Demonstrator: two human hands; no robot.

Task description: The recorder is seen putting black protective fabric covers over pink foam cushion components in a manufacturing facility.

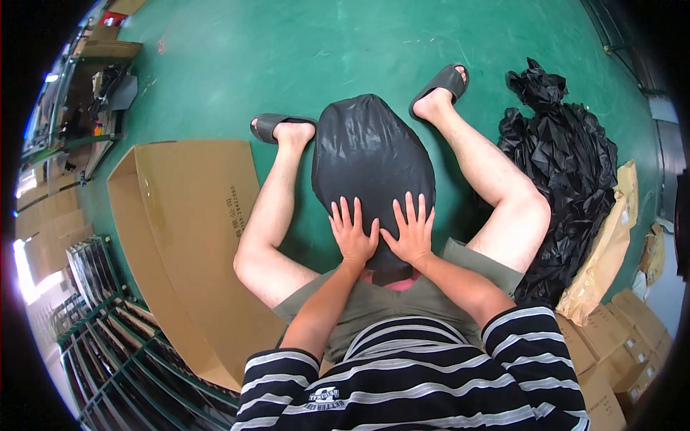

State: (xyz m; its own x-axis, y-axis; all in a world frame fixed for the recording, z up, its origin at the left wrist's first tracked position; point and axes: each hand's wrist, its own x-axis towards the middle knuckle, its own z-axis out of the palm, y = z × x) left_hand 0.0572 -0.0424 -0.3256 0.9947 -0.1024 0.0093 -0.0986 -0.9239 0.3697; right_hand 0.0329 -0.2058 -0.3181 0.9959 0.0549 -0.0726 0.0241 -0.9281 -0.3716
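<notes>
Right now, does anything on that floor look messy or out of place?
Yes: a crumpled heap of black plastic bags sprawls loose on the green floor at the person's right, and a large cardboard box lies tipped open on the left.

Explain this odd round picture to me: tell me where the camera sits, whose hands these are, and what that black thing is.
There is no machine here. A person sits on a green floor with legs spread, and the camera is worn on their head, looking down. Its wide lens bends the edges, which gives the round look. The forearms rising from the bottom belong to the wearer. The left hand and right hand lie flat, fingers spread, on a stuffed, rounded black plastic bag between the legs. Neither hand is closed around it. On the person's left lies a large flattened brown cardboard box. On the right is a crumpled heap of black plastic bags, with small closed cardboard cartons nearer the camera.
</notes>
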